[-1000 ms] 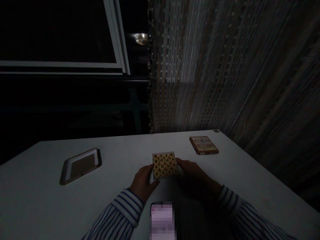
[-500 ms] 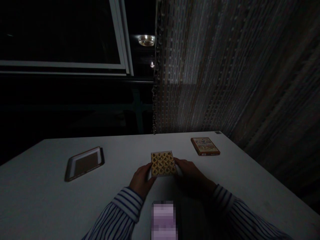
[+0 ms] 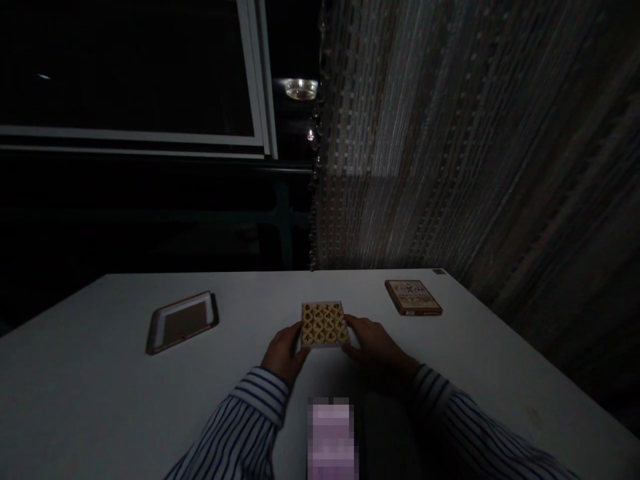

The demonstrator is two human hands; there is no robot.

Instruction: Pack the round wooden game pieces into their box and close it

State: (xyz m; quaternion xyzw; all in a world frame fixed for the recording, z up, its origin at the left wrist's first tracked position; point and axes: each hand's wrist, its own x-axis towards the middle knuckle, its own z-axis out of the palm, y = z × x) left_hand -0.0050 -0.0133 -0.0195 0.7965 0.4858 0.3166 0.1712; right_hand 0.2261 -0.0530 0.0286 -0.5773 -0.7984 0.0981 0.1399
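Observation:
A small square box of round yellow Chinese chess pieces (image 3: 325,325) is at the middle of the white table, its pieces set in rows with dark characters on them. My left hand (image 3: 284,353) grips its left side, with the thumb at the near left corner. On the right side my right hand (image 3: 376,343) holds it the same way, fingers along the edge and thumb near the front corner. Both sleeves are striped blue and white. Whether the box touches the tabletop is hard to tell in the dim light.
A shallow rectangular tray or lid (image 3: 185,323) lies on the left of the white table (image 3: 90,380). A flat printed box (image 3: 413,297) lies at the back right. Behind the table hangs a string curtain (image 3: 390,147). A pixelated pink patch covers the bottom centre.
The view has shifted slightly, so the tray and the printed box appear farther right. Both hands still hold the box of pieces, which looks nearly unmoved in the picture.

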